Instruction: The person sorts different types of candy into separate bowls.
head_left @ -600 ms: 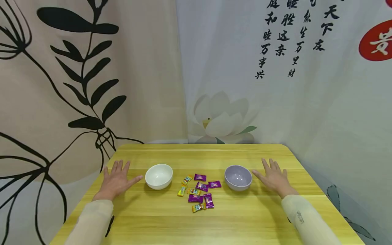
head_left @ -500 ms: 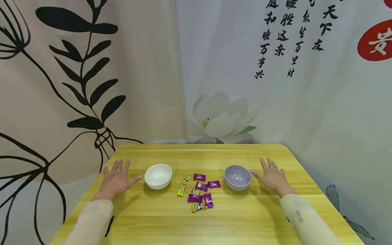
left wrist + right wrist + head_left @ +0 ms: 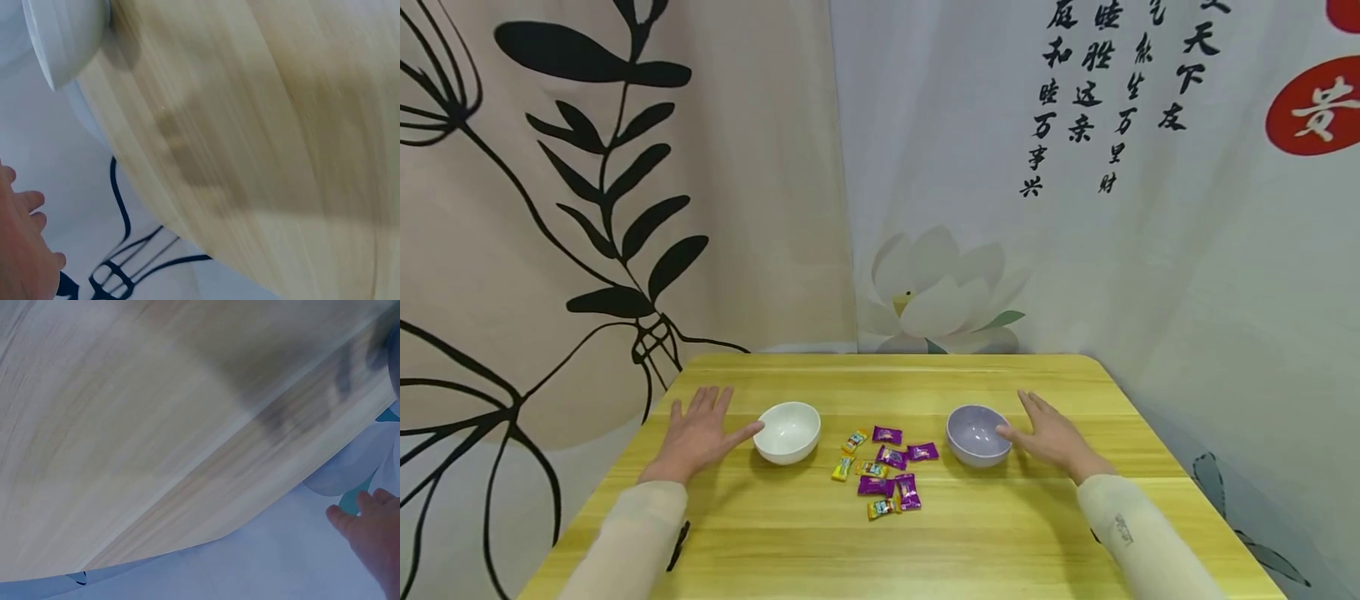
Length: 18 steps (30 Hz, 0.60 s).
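My left hand (image 3: 697,439) is spread beside a white bowl (image 3: 788,433), its thumb tip overlapping the bowl's left rim in the head view. Across the table, my right hand (image 3: 1054,433) has straight fingers, and its thumb overlaps the right rim of a purple-grey bowl (image 3: 978,436). Neither hand holds anything. Between the bowls lie several wrapped candies, some in purple wrappers (image 3: 907,492) and some in yellow ones (image 3: 842,468). The left wrist view catches the white bowl (image 3: 69,37) at its top left corner. Only an edge of the other bowl (image 3: 395,359) shows in the right wrist view.
Both bowls and the candies stand on a light wooden table (image 3: 820,558) with rounded far corners. Behind it hangs a curtain (image 3: 775,208) printed with dark leaves, a lotus and black characters. Shadows of the hands fall on the tabletop.
Both hands have moved inward toward the bowls, the left to the right and the right to the left. The bowls and candies keep their places on the table.
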Available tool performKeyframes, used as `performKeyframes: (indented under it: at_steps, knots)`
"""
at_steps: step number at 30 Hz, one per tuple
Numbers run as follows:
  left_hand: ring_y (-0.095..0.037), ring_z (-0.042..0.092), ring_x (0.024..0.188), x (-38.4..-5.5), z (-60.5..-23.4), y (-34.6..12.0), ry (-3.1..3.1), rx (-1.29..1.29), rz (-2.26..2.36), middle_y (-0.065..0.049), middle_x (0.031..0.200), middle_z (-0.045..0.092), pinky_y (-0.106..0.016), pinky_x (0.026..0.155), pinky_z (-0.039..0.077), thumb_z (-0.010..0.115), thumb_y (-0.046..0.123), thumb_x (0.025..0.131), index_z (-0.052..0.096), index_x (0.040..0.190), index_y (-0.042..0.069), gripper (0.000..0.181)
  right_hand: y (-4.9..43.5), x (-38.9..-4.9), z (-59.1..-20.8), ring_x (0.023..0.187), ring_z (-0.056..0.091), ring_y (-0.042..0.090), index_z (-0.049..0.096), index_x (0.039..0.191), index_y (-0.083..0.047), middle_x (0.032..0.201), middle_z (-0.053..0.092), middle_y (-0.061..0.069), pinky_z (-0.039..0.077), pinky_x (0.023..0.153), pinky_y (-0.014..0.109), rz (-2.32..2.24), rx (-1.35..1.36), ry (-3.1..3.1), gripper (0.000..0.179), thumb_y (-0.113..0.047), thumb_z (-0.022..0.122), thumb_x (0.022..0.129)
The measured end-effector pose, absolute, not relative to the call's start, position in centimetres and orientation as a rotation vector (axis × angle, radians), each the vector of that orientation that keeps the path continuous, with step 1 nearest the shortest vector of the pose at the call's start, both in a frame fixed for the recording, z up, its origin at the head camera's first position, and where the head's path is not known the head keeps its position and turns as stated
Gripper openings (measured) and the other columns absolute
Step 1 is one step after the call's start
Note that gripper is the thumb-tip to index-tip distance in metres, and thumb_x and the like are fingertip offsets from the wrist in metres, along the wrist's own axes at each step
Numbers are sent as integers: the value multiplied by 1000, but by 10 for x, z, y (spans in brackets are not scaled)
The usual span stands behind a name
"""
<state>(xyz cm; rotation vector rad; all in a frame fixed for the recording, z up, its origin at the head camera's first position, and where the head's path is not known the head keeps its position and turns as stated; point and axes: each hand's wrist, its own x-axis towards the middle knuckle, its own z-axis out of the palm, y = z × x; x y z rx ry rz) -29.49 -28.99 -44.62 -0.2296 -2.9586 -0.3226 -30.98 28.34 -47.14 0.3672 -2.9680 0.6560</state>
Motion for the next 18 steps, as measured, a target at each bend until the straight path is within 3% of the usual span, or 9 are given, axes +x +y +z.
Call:
performKeyframes:
  at_steps: [8, 18]
  knots:
    - [-49, 14, 144, -299, -443, -269, -2949, -287, -370, -31, 156, 23, -70, 110, -1, 43, 78, 89, 23, 155, -2, 105, 276, -312, -478, 142, 22, 51, 18, 155, 5, 156, 22, 31, 20, 112, 64, 866, 381, -3005, 108, -64, 65, 86]
    - [-44, 21, 144, -307, -440, -233, -2908, -393, -374, -28, 156, 28, -68, 112, 7, 46, 76, 89, 26, 155, 1, 102, 265, -317, -490, 139, 28, 52, 21, 153, 8, 153, 26, 35, 26, 109, 64, 970, 400, -3012, 113, -58, 76, 79]
